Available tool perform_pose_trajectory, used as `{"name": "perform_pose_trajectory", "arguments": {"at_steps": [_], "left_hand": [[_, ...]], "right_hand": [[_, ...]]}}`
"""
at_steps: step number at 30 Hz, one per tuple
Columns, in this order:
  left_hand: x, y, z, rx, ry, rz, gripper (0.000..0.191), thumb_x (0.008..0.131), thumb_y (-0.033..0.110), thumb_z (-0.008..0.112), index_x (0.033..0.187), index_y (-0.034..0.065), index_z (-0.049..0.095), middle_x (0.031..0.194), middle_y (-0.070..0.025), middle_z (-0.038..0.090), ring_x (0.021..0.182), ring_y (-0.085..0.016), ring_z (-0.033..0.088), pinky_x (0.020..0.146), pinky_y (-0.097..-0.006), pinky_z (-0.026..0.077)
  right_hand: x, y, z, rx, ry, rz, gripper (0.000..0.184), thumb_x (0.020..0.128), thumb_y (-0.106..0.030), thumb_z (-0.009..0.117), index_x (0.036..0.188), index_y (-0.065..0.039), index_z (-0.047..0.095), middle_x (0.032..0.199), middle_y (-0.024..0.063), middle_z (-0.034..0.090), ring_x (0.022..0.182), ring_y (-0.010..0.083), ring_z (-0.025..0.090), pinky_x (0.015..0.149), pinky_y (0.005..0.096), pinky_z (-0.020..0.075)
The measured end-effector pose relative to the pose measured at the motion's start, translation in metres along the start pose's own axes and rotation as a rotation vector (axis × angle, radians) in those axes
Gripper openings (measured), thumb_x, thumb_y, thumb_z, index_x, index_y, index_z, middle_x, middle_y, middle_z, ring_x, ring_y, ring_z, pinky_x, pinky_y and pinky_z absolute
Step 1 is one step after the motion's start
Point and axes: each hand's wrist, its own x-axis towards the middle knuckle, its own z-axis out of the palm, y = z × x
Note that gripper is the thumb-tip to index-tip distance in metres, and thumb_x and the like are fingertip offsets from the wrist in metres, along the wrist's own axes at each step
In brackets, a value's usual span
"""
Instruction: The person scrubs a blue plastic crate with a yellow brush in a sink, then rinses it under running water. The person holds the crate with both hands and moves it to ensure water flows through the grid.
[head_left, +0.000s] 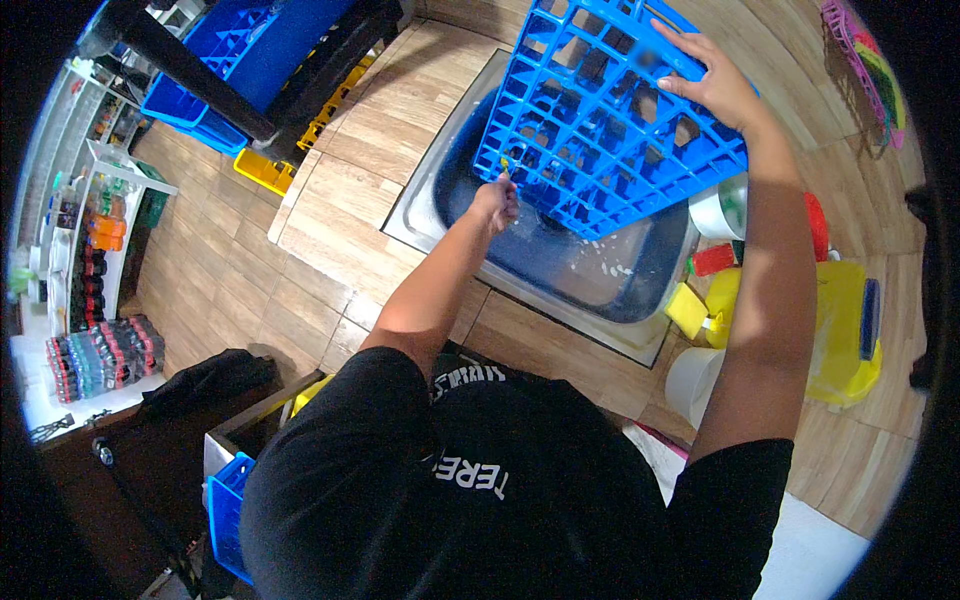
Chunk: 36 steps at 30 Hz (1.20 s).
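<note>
A blue plastic bottle crate (574, 127) with a grid of cells stands tilted in the metal sink (555, 281). My right hand (701, 82) grips its upper right wall, fingers over the rim and the thumb below. My left hand (496, 204) is closed at the crate's lower left corner around a small thin tool with a yellow end (505, 163), perhaps a brush; most of it is hidden by the fingers. White foam spots lie on the sink's bottom.
Right of the sink are a yellow sponge (685, 310), a red item (711, 260), a white tub (691, 381) and a yellow container (836, 322). More blue crates (217, 82) stand at upper left, near shelves of bottles (105, 232).
</note>
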Motion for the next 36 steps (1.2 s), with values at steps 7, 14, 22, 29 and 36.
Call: {"name": "perform_pose_trajectory", "arguments": {"at_steps": [7, 14, 22, 29, 36], "left_hand": [[-0.023, -0.059, 0.044, -0.388, -0.056, -0.217, 0.037, 0.099, 0.045, 0.036, 0.078, 0.0162, 0.046, 0.057, 0.0045, 0.038, 0.043, -0.011, 0.029, 0.04, -0.0259, 0.026], [-0.011, -0.057, 0.012, -0.353, 0.27, -0.012, 0.038, 0.097, 0.047, 0.037, 0.073, 0.0194, 0.045, 0.052, 0.004, 0.036, 0.037, -0.014, 0.029, 0.035, -0.031, 0.021], [0.067, -0.002, -0.023, 0.123, 0.178, 0.192, 0.036, 0.098, 0.042, 0.039, 0.078, 0.0128, 0.051, 0.052, -0.0003, 0.041, 0.04, -0.016, 0.036, 0.038, -0.0337, 0.027], [0.036, -0.047, -0.022, -0.085, 0.135, 0.249, 0.038, 0.098, 0.044, 0.037, 0.076, 0.0143, 0.049, 0.054, 0.002, 0.041, 0.042, -0.014, 0.036, 0.039, -0.0304, 0.028], [0.03, -0.065, 0.012, -0.175, 0.012, -0.014, 0.041, 0.096, 0.052, 0.038, 0.077, 0.0166, 0.046, 0.061, 0.0022, 0.043, 0.05, -0.013, 0.036, 0.045, -0.0304, 0.032]], "right_hand": [[0.003, 0.0, -0.001, -0.03, -0.009, -0.007, 0.073, 0.074, -0.025, 0.076, 0.139, -0.03, 0.043, 0.119, 0.0121, 0.052, 0.111, 0.0264, 0.052, 0.099, 0.0346, 0.0387], [0.002, 0.001, 0.0, -0.029, 0.0, -0.004, 0.074, 0.074, -0.025, 0.076, 0.14, -0.03, 0.043, 0.116, 0.0116, 0.053, 0.11, 0.026, 0.052, 0.098, 0.0342, 0.0391], [0.003, -0.005, -0.002, -0.053, 0.001, -0.007, 0.074, 0.073, -0.025, 0.077, 0.139, -0.029, 0.044, 0.115, 0.0119, 0.053, 0.109, 0.0261, 0.051, 0.098, 0.0345, 0.0392], [0.001, -0.007, -0.002, -0.021, 0.015, 0.029, 0.075, 0.071, -0.021, 0.078, 0.139, -0.028, 0.045, 0.113, 0.0114, 0.053, 0.107, 0.0256, 0.052, 0.097, 0.0343, 0.0395], [0.003, -0.003, -0.001, -0.026, 0.004, -0.013, 0.074, 0.073, -0.023, 0.077, 0.139, -0.029, 0.044, 0.114, 0.0115, 0.053, 0.108, 0.0254, 0.052, 0.097, 0.0335, 0.0393]]}}
